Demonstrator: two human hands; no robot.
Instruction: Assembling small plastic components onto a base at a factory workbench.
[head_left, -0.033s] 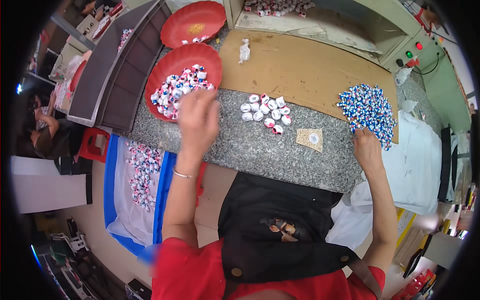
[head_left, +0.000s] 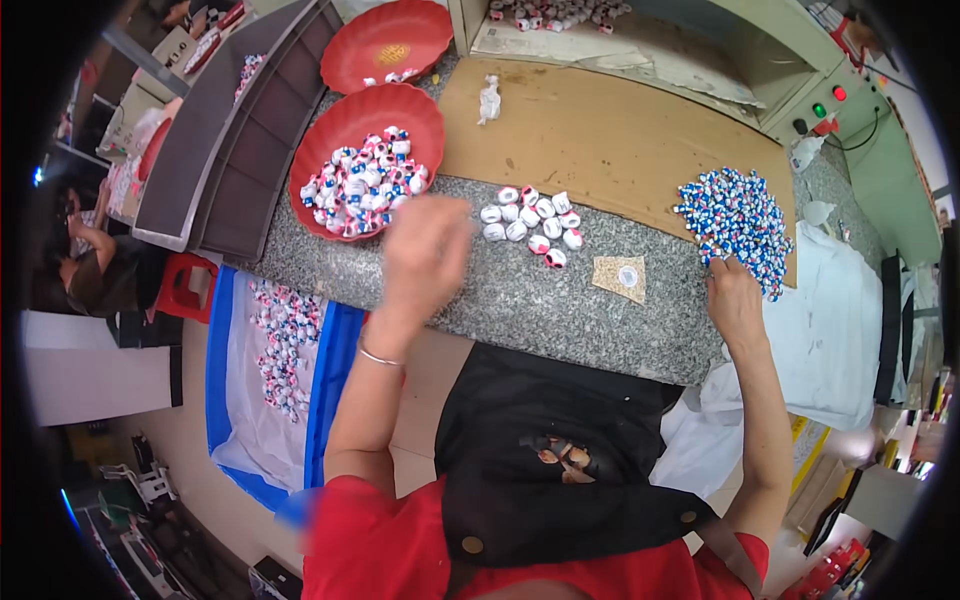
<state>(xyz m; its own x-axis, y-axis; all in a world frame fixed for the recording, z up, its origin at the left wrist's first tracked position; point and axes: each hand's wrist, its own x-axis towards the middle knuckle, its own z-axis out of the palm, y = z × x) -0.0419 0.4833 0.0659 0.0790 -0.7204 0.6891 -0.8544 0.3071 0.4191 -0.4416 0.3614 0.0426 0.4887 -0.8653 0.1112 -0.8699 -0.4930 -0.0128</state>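
My left hand [head_left: 428, 250] hangs over the grey granite counter [head_left: 520, 300], just right of a red scalloped bowl [head_left: 425, 115]. Motion smears its fingers, so what they hold, if anything, does not show. Inside the bowl lies a heap of small white, pink and blue pieces [head_left: 360, 185]. At the right, my right hand [head_left: 735, 295] has its fingers pinched together at the near edge of a pile of small blue-and-white pieces [head_left: 735, 220]. Its fingertips hide whatever is between them. Between my hands sits a group of white barrel-shaped pieces [head_left: 530, 218], some with pink and black ends.
A speckled tan patch with a round white spot [head_left: 620, 278] is on the counter. Brown cardboard [head_left: 580, 120] lies behind, bearing a crumpled white wrapper [head_left: 489, 100]. Another red bowl [head_left: 390, 40] and a dark divided tray [head_left: 240, 150] stand left; a blue lined crate [head_left: 315, 400] is below.
My left hand has moved right and slightly toward me, from over the front bowl's edge to over the counter. My right hand stays at the blue-and-white pile.
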